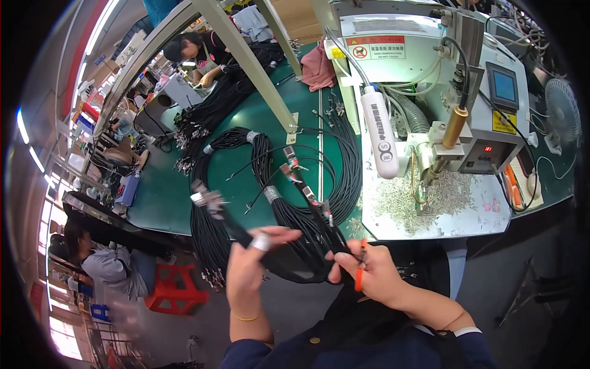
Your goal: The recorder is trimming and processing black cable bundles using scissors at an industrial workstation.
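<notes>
My right hand (pixel 375 270) is closed round a bunch of black cables (pixel 316 215) whose metal-ended connectors (pixel 295 167) point up and away. A narrow orange-handled tool (pixel 359 278) is also tucked in its fingers; its kind is unclear. To the left, my left hand (pixel 246 270), white tape (pixel 261 242) round one finger, curls over a looping black cable bundle (pixel 236 229). That bundle's silvery connector ends (pixel 209 200) are smeared by motion. Behind both hands, more coiled black cables (pixel 283 209), banded with clear wrap, lie over the edge of the green table (pixel 169 200).
At the right stands a machine with a white cylinder (pixel 381 138) and a brass-coloured rod (pixel 455 128) above a plate of small metal bits (pixel 393 206). A metal post (pixel 249 64) rises from the table. Orange-handled pliers (pixel 513 186) and a fan (pixel 561 107) are further right. Other people sit left.
</notes>
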Motion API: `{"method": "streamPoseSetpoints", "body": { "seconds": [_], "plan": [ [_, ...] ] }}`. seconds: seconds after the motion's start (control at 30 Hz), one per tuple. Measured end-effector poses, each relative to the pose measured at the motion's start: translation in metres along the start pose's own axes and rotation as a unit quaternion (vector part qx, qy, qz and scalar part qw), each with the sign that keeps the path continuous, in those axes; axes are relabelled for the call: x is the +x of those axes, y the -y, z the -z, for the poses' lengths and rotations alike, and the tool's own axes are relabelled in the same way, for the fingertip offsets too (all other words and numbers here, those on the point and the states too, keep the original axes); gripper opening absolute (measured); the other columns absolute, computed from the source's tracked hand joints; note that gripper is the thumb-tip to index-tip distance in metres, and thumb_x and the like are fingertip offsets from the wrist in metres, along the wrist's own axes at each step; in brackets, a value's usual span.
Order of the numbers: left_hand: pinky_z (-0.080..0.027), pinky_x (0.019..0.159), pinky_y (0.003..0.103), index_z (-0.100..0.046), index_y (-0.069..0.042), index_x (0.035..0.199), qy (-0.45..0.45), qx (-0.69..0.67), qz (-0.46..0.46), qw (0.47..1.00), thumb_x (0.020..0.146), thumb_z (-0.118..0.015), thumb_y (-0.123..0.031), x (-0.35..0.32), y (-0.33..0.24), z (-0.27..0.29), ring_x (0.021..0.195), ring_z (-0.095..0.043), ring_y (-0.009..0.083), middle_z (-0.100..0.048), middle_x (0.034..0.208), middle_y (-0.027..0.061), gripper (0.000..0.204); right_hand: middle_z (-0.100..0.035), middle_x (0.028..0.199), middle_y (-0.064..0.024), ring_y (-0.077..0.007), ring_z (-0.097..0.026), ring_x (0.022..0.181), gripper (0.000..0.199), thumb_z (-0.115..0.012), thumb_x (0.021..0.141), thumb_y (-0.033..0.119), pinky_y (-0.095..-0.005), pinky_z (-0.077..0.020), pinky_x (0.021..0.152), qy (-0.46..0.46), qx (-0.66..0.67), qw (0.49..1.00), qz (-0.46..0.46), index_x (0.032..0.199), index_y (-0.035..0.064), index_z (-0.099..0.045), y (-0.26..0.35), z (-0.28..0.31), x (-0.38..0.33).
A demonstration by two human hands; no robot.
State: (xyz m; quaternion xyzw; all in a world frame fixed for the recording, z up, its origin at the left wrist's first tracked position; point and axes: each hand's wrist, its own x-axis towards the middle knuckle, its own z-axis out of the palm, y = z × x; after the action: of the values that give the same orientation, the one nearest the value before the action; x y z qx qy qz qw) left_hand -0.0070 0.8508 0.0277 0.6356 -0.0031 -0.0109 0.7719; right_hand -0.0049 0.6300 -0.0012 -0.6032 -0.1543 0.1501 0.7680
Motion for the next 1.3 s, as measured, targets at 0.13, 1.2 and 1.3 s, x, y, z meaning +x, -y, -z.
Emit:
{"method": "streamPoseSetpoints", "body": {
  "seconds": [0.13, 1.2, 1.3],
  "plan": [
    [-0.048, 0.085, 0.036, -0.051, 0.009, 0.112, 0.016, -0.052, 0.04, 0.998, 0.09, -0.05, -0.014, 0.002, 0.008, -0.062, 0.092, -0.062, 0.0235, -0.063, 0.097, 0.0206, 0.032, -0.055, 0.061, -0.0071, -0.0091, -0.048, 0.055, 0.012, -0.055, 0.088, 0.008, -0.0242, -0.0409, 0.055, -0.013, -0.131, 0.988, 0.08, 0.093, -0.0024, -0.057, -0.02, -0.005, 0.003],
    [-0.05, 0.072, 0.033, -0.049, 0.007, 0.105, 0.149, -0.055, 0.033, 0.987, 0.086, -0.055, -0.005, -0.013, 0.012, -0.108, 0.085, -0.063, 0.0235, -0.063, 0.086, 0.0142, 0.022, -0.066, 0.079, -0.0117, -0.0224, -0.065, 0.067, 0.019, -0.06, 0.083, 0.016, -0.03, -0.05, 0.056, -0.024, -0.314, 0.916, 0.249, 0.095, 0.0011, -0.063, 0.003, 0.059, -0.057],
    [-0.05, 0.074, 0.032, -0.053, 0.005, 0.104, 0.147, 0.045, 0.063, 0.986, 0.084, -0.058, -0.004, -0.021, 0.013, -0.117, 0.087, -0.062, 0.0215, -0.064, 0.089, 0.0133, 0.023, -0.064, 0.1, -0.014, -0.0217, -0.063, 0.09, 0.039, -0.056, 0.087, 0.031, -0.0316, -0.0484, 0.077, -0.144, -0.223, 0.933, 0.242, 0.108, -0.0017, -0.058, 0.033, 0.086, -0.07]
  ]
}}
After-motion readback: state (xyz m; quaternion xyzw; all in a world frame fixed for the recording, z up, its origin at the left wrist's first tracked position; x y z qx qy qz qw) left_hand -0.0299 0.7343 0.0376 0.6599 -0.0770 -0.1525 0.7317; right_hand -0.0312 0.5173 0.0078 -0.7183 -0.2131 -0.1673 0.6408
